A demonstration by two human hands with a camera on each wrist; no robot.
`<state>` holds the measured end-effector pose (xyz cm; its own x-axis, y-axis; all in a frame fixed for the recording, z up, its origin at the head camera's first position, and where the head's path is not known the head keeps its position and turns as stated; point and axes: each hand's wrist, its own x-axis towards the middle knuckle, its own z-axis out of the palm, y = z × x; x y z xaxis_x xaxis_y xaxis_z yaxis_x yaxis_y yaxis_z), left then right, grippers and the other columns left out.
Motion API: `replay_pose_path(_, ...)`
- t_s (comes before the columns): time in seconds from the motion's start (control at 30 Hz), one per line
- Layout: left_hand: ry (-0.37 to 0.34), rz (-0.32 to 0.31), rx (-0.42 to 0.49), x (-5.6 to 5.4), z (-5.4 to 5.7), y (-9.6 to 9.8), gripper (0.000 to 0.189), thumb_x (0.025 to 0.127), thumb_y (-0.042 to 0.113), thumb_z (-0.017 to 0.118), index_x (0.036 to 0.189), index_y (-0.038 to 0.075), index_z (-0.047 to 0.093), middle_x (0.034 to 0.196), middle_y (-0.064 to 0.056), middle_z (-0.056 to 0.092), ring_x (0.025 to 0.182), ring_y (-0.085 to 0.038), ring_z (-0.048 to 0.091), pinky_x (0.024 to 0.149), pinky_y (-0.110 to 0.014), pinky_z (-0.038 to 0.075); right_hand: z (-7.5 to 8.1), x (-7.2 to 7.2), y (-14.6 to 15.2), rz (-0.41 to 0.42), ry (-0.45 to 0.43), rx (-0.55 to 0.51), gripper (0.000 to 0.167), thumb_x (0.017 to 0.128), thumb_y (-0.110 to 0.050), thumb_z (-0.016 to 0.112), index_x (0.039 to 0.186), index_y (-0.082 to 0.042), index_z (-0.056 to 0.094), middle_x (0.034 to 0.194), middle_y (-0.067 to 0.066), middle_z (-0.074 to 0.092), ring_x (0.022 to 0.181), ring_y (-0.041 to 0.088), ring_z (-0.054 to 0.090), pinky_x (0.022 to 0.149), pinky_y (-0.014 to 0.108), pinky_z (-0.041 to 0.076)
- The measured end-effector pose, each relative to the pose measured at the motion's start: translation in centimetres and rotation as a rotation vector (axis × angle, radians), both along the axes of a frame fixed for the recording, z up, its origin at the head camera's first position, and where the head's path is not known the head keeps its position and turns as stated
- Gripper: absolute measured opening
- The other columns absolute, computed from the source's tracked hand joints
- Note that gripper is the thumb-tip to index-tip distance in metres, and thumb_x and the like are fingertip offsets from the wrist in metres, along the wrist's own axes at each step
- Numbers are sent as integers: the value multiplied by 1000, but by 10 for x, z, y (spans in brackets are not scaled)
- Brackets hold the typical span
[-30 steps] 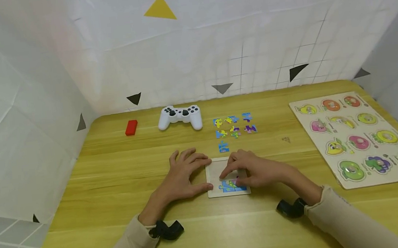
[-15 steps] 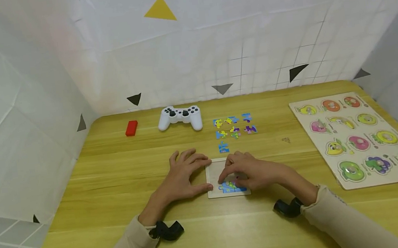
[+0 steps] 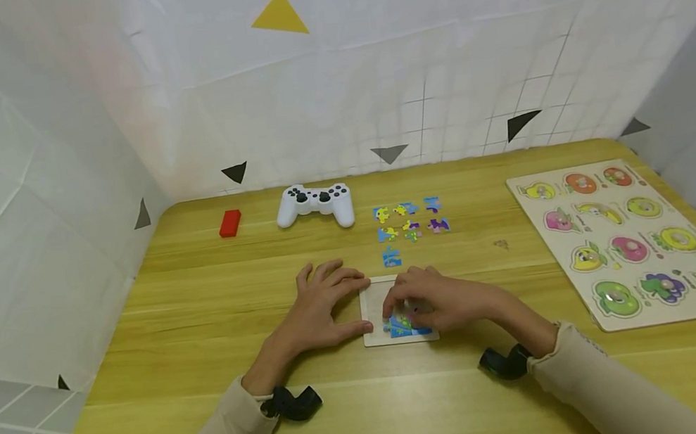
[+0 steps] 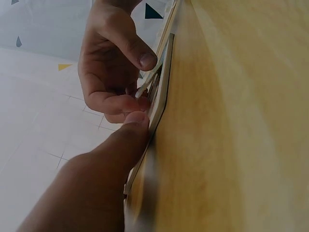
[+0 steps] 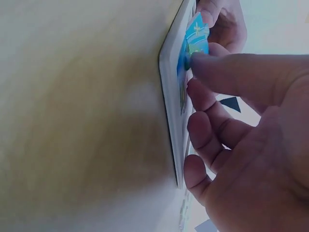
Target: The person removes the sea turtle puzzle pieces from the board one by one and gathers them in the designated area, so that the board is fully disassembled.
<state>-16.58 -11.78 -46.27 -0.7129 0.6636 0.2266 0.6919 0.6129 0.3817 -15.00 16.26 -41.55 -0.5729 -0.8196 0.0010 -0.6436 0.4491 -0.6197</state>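
A small puzzle tray [image 3: 374, 302] lies on the wooden table between both hands. My left hand [image 3: 322, 308] touches its left side, thumb and index fingertip at the rim, the other fingers spread. Over the tray's lower part, my right hand [image 3: 448, 296] pinches a blue puzzle piece [image 5: 197, 36] between thumb and index finger. That piece is tilted, one side raised off the tray, as both wrist views show. Another blue piece [image 3: 421, 331] lies in the lower right of the tray, partly hidden by the right hand.
Several loose puzzle pieces [image 3: 392, 257] lie beyond the tray. Behind them to the left are a white game controller [image 3: 315, 205] and a red block [image 3: 230, 223]. A large fruit puzzle board [image 3: 637, 243] covers the table's right side. White cloth [image 3: 335, 91] hangs along the back.
The right hand's fingers have tipped up the left side of the blue puzzle piece, which lay flat in the tray before. The left hand has stayed in place.
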Motion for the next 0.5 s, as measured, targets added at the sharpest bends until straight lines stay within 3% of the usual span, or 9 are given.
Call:
replay_pose_path(0.17, 7, -3, 13, 0, 0, 0, 67, 84, 62, 74, 140, 27, 62, 141, 9, 57, 148, -30, 35, 117, -71, 9, 0, -1, 0, -2, -62, -34, 30, 91, -3, 69, 114, -22, 68, 104, -10, 67, 97, 16, 52, 84, 32, 38)
replay_pose_path(0.5, -4, -2, 12, 0, 2, 0, 67, 84, 63, 73, 140, 27, 62, 141, 8, 58, 148, -31, 36, 117, -71, 9, -1, -1, -1, -25, -144, -62, 28, 91, -6, 71, 115, -20, 67, 91, -5, 60, 88, 19, 50, 78, 29, 40)
